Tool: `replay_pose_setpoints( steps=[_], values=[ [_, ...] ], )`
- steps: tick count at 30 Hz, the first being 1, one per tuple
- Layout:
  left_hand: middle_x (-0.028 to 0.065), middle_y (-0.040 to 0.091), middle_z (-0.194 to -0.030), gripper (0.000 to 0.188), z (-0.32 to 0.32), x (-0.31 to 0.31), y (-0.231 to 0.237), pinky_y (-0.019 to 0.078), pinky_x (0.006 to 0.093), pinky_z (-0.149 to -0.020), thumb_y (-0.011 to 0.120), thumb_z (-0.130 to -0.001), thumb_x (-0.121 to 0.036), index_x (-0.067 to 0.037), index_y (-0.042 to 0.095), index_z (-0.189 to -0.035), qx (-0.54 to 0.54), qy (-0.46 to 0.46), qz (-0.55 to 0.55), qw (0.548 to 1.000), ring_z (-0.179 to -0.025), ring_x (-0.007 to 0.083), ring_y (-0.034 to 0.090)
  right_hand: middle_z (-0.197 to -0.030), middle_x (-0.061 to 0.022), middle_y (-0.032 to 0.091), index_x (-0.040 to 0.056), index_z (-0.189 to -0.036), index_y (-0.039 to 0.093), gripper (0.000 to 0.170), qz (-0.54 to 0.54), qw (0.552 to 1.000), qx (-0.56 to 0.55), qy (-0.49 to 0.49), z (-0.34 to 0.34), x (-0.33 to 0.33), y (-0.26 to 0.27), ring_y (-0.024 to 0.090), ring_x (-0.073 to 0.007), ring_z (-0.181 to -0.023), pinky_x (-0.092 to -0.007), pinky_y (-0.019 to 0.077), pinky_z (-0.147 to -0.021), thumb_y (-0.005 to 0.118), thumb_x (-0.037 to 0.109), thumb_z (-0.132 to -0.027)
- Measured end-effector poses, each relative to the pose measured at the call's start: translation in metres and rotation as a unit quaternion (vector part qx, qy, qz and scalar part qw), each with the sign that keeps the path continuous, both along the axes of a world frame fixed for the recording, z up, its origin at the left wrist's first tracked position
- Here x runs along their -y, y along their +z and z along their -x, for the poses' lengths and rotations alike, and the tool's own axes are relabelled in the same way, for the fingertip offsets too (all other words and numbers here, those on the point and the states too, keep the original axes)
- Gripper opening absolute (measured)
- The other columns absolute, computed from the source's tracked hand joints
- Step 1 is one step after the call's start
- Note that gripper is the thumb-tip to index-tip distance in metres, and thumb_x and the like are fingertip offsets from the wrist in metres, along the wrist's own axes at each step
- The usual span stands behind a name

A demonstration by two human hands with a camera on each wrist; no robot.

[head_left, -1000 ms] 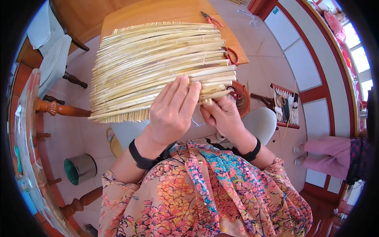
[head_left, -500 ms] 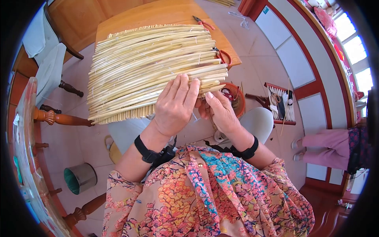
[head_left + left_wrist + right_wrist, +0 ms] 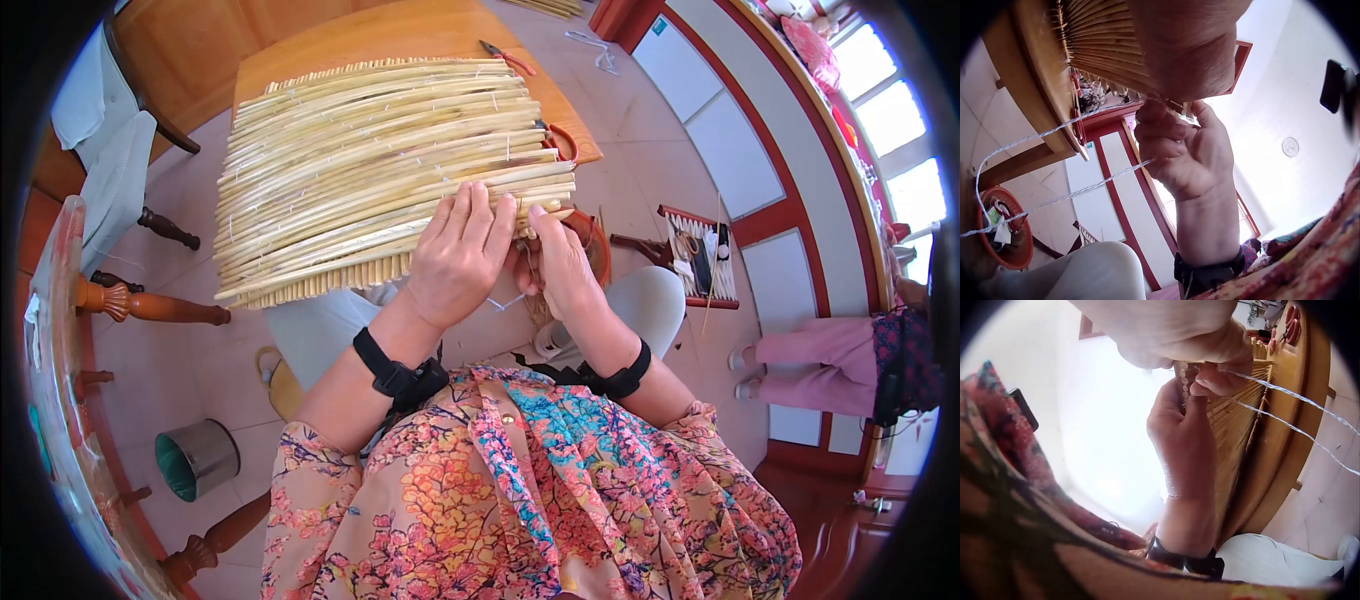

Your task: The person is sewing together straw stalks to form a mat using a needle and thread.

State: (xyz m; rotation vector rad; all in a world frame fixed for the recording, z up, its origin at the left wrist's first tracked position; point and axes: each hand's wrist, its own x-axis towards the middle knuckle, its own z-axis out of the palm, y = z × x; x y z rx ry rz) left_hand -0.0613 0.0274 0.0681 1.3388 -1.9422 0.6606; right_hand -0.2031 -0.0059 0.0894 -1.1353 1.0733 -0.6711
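Both hands are busy at the near right corner of a stalk mat [image 3: 370, 185], pale sticks laid side by side and tied with thin white string. The left hand [image 3: 458, 250] is over the near edge: fingers pretty much straight on top, thumb on the other side, so it's pinching the mat. The right hand [image 3: 570, 270] is just right of those fingertips, fingers curled in, thumb up by the stalk ends. A twisted white cord [image 3: 1291, 393] runs out of that fist, two strands of it in the right wrist view, so it's got hold of that. Can't tell exactly how each right fingertip sits.

The mat spreads forward and left from the left fingers, mostly over a wooden table [image 3: 330, 40], near edge sticking out toward the person. Beyond the right fingertips there are red-handled scissors [image 3: 562, 143], partly tucked behind the mat, and farther out some red-handled pliers [image 3: 510, 58]. An orange bucket [image 3: 1024, 253] with odds and ends inside is on the floor, just past the right fingers. Further right of them is a low stool with white webbing [image 3: 726, 288] holding small items.
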Motion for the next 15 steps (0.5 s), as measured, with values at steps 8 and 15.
replay_pose_setpoints(
  steps=[8,15],
  values=[
    [0.0232,0.058,-0.102,0.033,0.003,0.011,-0.007,0.0467,0.0382,-0.083,0.054,-0.075,-0.008,0.002,0.058,-0.106,0.016,0.004,0.004,1.000,-0.096,0.0328,0.058,-0.058,-0.0041,0.050,0.0007,-0.079,0.057,0.044,0.031,0.995,0.008,-0.099,-0.014,0.009,-0.014,0.043,-0.0099,-0.047,-0.0236,0.0326,-0.043,0.042,0.041,-0.087],
    [0.0237,0.057,-0.104,0.035,0.005,0.015,-0.010,0.0463,0.0380,-0.084,0.054,-0.075,-0.010,0.001,0.056,-0.108,0.022,0.008,0.003,1.000,-0.096,0.0331,0.058,-0.058,-0.0040,0.050,0.0008,-0.074,0.056,0.041,0.007,0.987,0.002,-0.162,-0.018,0.013,-0.018,0.042,-0.0101,-0.045,-0.0238,0.0317,-0.041,0.047,0.040,-0.083]
  ],
)
